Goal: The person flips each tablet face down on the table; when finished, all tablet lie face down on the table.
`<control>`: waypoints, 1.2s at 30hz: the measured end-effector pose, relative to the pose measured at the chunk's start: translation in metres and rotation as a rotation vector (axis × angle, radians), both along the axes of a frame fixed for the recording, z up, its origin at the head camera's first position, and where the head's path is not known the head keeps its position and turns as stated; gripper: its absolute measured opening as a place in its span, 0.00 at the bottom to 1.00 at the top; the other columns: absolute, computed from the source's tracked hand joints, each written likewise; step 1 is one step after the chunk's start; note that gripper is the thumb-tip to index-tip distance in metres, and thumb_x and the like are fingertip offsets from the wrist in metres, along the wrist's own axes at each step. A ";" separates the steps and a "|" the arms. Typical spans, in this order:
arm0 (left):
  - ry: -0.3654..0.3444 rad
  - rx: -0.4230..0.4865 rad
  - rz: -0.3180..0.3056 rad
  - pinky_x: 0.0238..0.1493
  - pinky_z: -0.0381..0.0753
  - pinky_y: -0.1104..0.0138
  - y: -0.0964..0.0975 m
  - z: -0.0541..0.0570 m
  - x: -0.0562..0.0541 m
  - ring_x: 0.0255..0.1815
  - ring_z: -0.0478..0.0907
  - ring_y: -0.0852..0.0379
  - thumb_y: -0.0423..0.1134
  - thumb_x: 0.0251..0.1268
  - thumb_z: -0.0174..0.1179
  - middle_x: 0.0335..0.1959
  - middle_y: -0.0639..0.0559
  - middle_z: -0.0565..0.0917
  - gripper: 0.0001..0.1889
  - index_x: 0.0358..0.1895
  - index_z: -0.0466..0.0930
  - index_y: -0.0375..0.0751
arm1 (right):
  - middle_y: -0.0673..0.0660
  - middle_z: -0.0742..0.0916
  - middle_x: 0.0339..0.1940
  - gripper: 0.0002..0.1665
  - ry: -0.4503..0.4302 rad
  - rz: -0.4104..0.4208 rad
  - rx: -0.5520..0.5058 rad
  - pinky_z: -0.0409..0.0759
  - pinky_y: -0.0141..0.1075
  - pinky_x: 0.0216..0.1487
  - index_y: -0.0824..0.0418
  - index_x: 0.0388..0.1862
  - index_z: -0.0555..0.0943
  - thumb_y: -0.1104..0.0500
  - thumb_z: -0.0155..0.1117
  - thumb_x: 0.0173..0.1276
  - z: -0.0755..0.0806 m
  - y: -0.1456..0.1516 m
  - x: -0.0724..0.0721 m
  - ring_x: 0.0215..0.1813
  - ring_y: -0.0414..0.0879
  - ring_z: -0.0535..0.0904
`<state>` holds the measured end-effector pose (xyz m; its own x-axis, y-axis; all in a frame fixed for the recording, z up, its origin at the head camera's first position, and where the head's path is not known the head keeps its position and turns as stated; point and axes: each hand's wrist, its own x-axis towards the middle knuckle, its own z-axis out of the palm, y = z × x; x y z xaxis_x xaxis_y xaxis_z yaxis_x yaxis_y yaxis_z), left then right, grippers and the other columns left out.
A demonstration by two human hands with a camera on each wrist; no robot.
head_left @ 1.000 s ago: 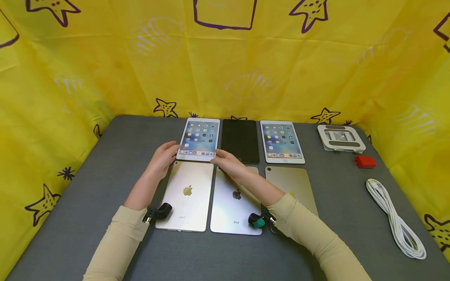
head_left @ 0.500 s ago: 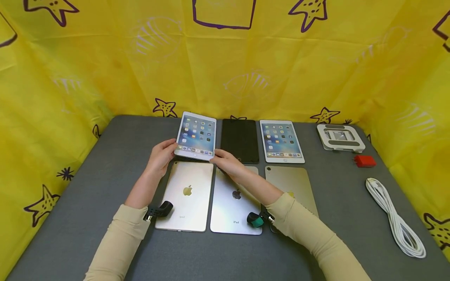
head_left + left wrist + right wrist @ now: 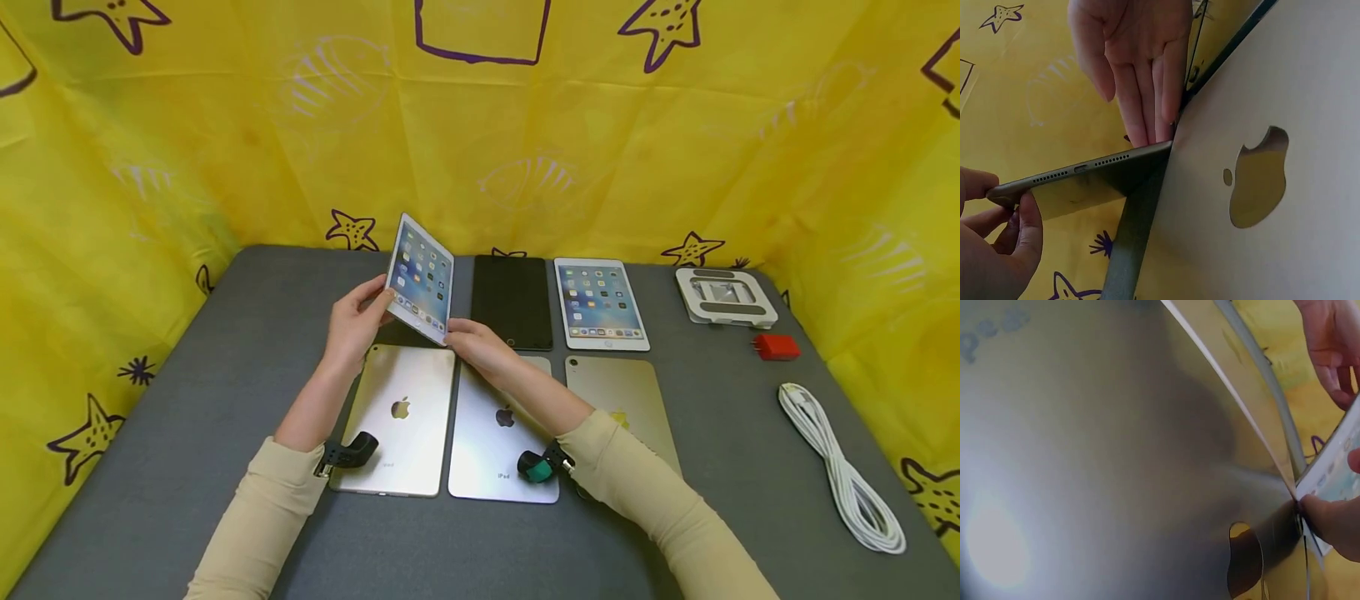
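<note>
My left hand (image 3: 354, 321) pinches the left edge of a white-framed tablet (image 3: 423, 275), thumb on the screen side. The tablet tilts steeply with its left side raised and its lit screen facing right. At its lower right corner, the fingertips of my right hand (image 3: 483, 350) touch it. In the left wrist view those fingers are straight, and the tablet's bottom edge (image 3: 1085, 167) with port and speaker holes shows. Two tablets lie back up just nearer me: a gold one (image 3: 408, 375) and a silver one (image 3: 498, 442), the latter partly under my right forearm.
Right of the held tablet lie a black tablet (image 3: 512, 300) and a lit white tablet (image 3: 600, 292). A gold tablet (image 3: 622, 387) lies partly behind my right forearm. Farther right are a grey-white folding stand (image 3: 726, 297), a red charger plug (image 3: 778, 347) and a coiled white cable (image 3: 843, 475).
The tablet lay flat with both hands at its lower corners. Its far end has risen, then its left side, turning the screen rightward. My left hand has lifted with it; the right stays nearly in place.
</note>
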<state>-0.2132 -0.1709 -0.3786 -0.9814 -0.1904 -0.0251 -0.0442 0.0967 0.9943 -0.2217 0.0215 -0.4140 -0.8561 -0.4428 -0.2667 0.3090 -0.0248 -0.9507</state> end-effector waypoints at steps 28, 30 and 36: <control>0.098 -0.009 -0.056 0.57 0.76 0.58 0.040 -0.001 0.003 0.56 0.76 0.55 0.54 0.70 0.58 0.61 0.50 0.78 0.27 0.69 0.71 0.53 | 0.60 0.78 0.63 0.23 0.147 -0.199 0.038 0.75 0.45 0.61 0.64 0.66 0.73 0.57 0.56 0.75 0.029 -0.003 -0.026 0.64 0.56 0.74; 0.098 0.000 -0.051 0.57 0.76 0.58 0.041 -0.002 0.003 0.57 0.75 0.54 0.54 0.70 0.58 0.61 0.49 0.78 0.27 0.69 0.71 0.53 | 0.58 0.79 0.62 0.23 0.218 -0.216 0.053 0.76 0.46 0.60 0.62 0.66 0.74 0.56 0.57 0.75 0.034 -0.005 -0.030 0.63 0.54 0.74; 0.105 0.001 -0.056 0.60 0.73 0.58 0.048 -0.004 0.003 0.60 0.74 0.54 0.55 0.69 0.57 0.62 0.50 0.76 0.27 0.69 0.71 0.55 | 0.51 0.79 0.63 0.23 0.416 -0.239 0.159 0.79 0.41 0.55 0.52 0.66 0.75 0.51 0.59 0.73 0.047 -0.009 -0.043 0.60 0.45 0.77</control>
<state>-0.2105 -0.1233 -0.3822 -0.9877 -0.1355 0.0780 0.0654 0.0947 0.9934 -0.2647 0.0121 -0.3674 -0.9767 -0.2026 0.0703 -0.0934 0.1068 -0.9899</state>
